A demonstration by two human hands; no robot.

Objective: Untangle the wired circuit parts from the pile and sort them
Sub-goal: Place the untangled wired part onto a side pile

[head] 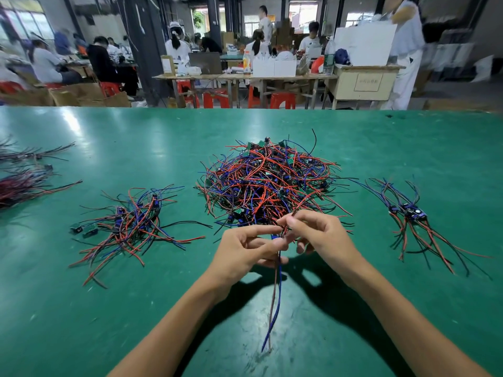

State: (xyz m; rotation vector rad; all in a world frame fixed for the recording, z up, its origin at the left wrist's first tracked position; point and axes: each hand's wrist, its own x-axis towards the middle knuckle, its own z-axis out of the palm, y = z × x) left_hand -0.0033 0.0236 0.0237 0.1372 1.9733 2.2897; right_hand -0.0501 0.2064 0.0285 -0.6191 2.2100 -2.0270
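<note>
A big tangled pile (268, 180) of red, blue and black wires with small green circuit boards lies mid-table. Just in front of it, my left hand (245, 253) and my right hand (317, 234) meet and pinch one wired circuit part (275, 295). Its red and blue wires hang down toward me, and another wire runs up from my right fingers toward the pile. A smaller loose group of parts (130, 224) lies to the left. A neater row of parts (413, 221) lies to the right.
The green table (381, 148) stretches wide. Dark red and black wire bundles (24, 180) lie at the far left edge. Beyond the table's far edge, people sit and stand at other benches with red stools and boxes.
</note>
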